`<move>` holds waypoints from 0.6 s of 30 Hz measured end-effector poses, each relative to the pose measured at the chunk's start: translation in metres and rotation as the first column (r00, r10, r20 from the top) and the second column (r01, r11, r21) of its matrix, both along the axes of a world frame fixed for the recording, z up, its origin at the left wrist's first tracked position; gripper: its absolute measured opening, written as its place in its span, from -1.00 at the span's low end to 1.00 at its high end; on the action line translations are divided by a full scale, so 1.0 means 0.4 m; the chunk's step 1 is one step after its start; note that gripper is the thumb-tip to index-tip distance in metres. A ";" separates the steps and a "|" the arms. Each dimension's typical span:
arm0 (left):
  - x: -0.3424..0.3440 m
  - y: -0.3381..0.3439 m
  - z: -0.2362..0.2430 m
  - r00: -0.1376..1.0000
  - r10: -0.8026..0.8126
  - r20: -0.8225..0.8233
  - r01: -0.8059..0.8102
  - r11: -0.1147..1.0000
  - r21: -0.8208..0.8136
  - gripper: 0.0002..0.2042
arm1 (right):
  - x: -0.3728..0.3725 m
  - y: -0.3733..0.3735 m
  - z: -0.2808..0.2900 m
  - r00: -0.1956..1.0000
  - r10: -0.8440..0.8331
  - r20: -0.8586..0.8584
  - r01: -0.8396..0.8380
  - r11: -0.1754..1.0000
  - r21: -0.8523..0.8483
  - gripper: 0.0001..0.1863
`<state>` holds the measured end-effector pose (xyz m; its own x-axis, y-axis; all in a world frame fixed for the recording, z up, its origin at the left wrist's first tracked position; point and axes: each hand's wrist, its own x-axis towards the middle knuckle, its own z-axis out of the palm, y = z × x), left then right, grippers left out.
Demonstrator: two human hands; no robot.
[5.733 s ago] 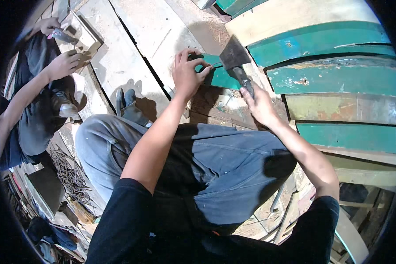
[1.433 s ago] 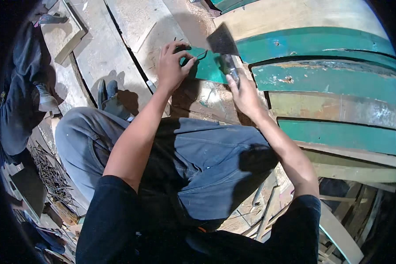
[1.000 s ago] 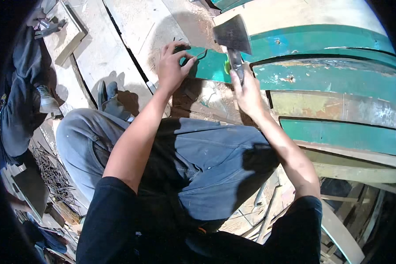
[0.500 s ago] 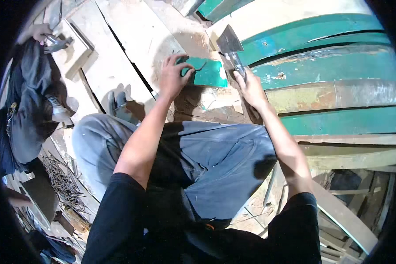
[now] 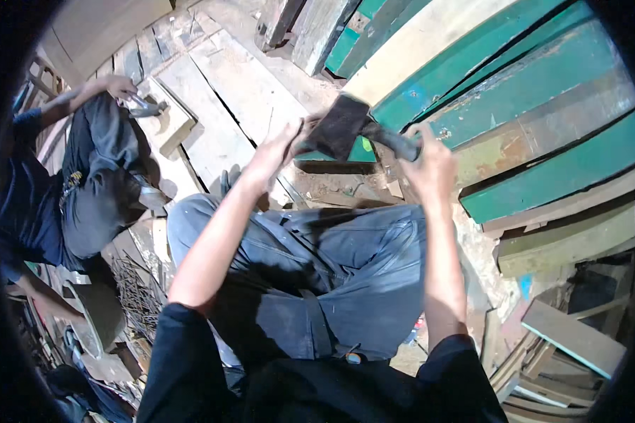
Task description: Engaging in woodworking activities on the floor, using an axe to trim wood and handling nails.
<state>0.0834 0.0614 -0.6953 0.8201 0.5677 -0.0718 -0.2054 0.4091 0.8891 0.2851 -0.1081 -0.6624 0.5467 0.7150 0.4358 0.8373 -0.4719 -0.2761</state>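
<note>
My right hand (image 5: 430, 166) is closed around the grey handle of a short tool with a broad, flat dark blade (image 5: 340, 127). The blade is held over a green-faced wooden block (image 5: 360, 154) in front of my knees and covers part of it. Beside the blade's left edge is my left hand (image 5: 275, 155), its fingers drawn together and blurred. Whatever sits between those fingertips is hidden.
Curved green and bare planks (image 5: 543, 92) lie stacked to the right. Pale boards (image 5: 240, 77) with dark gaps run ahead on the left. There, a co-worker's hand (image 5: 120, 86) holds a hammer (image 5: 148, 110) over a wooden block (image 5: 169, 130). Loose nails (image 5: 137, 292) are piled lower left.
The tool has swung left, its blade moving from beyond the green block to over it beside my left hand. The bent nail seen earlier in my left fingers is out of sight. My view has shifted.
</note>
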 end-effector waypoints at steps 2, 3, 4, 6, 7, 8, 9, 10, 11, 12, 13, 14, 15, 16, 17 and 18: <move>-0.014 -0.017 -0.036 0.997 0.075 0.030 -0.076 0.996 0.038 -0.55 | -0.049 0.021 -0.006 0.988 0.074 -0.134 -0.073 0.997 0.013 -0.63; -0.034 0.017 -0.086 0.972 0.095 -0.214 -0.074 0.992 0.106 -0.61 | -0.054 0.031 -0.004 0.985 0.101 -0.140 -0.101 0.995 0.006 -0.62; -0.028 0.015 -0.081 0.970 0.073 -0.231 -0.030 0.983 0.184 -0.63 | -0.050 0.022 -0.008 0.982 0.116 -0.151 -0.121 0.993 -0.019 -0.62; -0.015 -0.009 -0.066 0.961 0.119 -0.251 -0.093 0.989 0.112 -0.63 | -0.036 0.016 -0.035 0.975 0.098 -0.198 -0.115 0.990 -0.077 -0.59; 0.001 -0.018 -0.068 0.953 0.163 -0.254 -0.142 0.985 0.100 -0.69 | -0.024 0.015 -0.044 0.972 0.073 -0.225 -0.108 0.983 -0.147 -0.56; 0.007 -0.023 -0.066 0.974 0.127 -0.190 -0.126 0.992 0.019 -0.68 | -0.017 0.013 -0.051 0.971 0.075 -0.226 -0.107 0.985 -0.135 -0.56; 0.012 -0.027 -0.067 0.974 0.121 -0.192 -0.124 0.992 -0.003 -0.67 | -0.014 0.008 -0.064 0.958 0.072 -0.279 -0.113 0.985 -0.132 -0.55; 0.017 -0.028 -0.067 0.974 0.114 -0.195 -0.122 0.992 -0.025 -0.66 | -0.006 0.006 -0.079 0.941 0.069 -0.330 -0.118 0.985 -0.130 -0.53; 0.021 -0.026 -0.066 0.974 0.127 -0.189 -0.140 0.989 -0.058 -0.67 | 0.011 0.012 -0.110 0.952 0.084 -0.295 -0.134 0.979 -0.152 -0.54; 0.020 -0.019 -0.073 0.974 0.125 -0.191 -0.137 0.989 -0.050 -0.67 | 0.012 0.017 -0.112 0.951 0.083 -0.297 -0.131 0.981 -0.144 -0.54; 0.015 -0.007 -0.085 0.985 0.113 -0.130 -0.119 0.992 -0.044 -0.69 | 0.009 0.024 -0.113 0.935 0.109 -0.337 -0.162 0.978 -0.133 -0.55; 0.009 0.004 -0.093 0.993 0.099 -0.067 -0.102 0.994 -0.038 -0.70 | 0.007 0.031 -0.113 0.917 0.136 -0.374 -0.193 0.974 -0.120 -0.56; 0.004 0.000 -0.085 0.990 0.125 -0.067 -0.129 0.990 -0.063 -0.73 | 0.005 0.029 -0.107 0.907 0.152 -0.394 -0.217 0.968 -0.126 -0.55; -0.003 0.011 -0.082 0.995 0.099 -0.032 -0.101 0.994 -0.041 -0.69 | 0.013 0.025 -0.109 0.908 0.147 -0.392 -0.212 0.969 -0.127 -0.55; -0.015 0.030 -0.092 0.993 0.102 -0.051 -0.098 0.993 0.069 -0.65 | 0.025 0.023 -0.114 0.837 0.216 -0.503 -0.305 0.947 -0.100 -0.58; -0.023 0.038 -0.080 0.991 0.111 -0.073 -0.096 0.979 0.181 -0.60 | 0.028 0.030 -0.112 0.744 0.283 -0.605 -0.395 0.917 -0.057 -0.60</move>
